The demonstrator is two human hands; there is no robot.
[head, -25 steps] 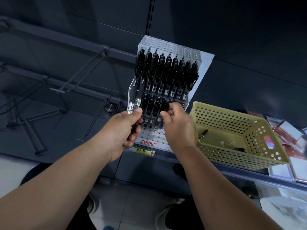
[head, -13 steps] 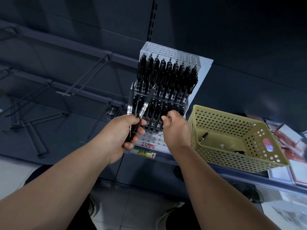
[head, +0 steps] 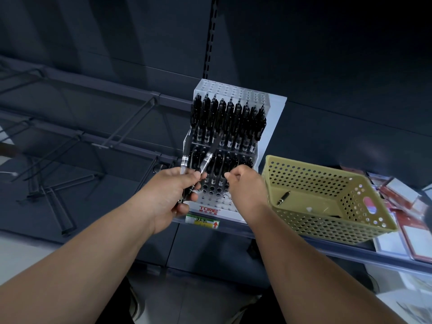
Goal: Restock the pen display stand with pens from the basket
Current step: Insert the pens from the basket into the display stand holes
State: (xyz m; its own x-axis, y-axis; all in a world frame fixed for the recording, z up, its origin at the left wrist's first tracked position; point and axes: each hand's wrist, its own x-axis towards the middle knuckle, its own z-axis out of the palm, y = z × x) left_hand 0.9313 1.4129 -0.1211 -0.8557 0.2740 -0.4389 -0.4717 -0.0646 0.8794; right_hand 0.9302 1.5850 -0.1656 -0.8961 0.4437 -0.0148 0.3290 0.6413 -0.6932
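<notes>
Your left hand (head: 170,197), at the stand's lower left corner, is closed around two pens (head: 184,160). They fan upward across the stand's left edge, their silver bands just above your fingers. Your right hand (head: 245,187) is in front of the stand's lower tier, fingers curled, thumb and forefinger drawn together at the pens there; whether they pinch anything cannot be told. The stand (head: 233,93), a white perforated rack, carries an upper row of black pens (head: 229,120) filled from side to side. Below that is a lower row (head: 221,160) partly hidden by your hands, then open holes running down to the red lettering on the base. Just right of the stand, the yellow perforated basket (head: 327,181) sits on the same shelf (head: 339,252). One black pen (head: 283,198) lies on its floor near the wall closest to the stand. A green-and-white price label (head: 202,222) is fixed to the shelf edge below the stand. Right of the stand, beyond the basket, lie red-and-white packets (head: 411,239). Left of the stand, metal hooks (head: 70,141) project from the dark back panel.
</notes>
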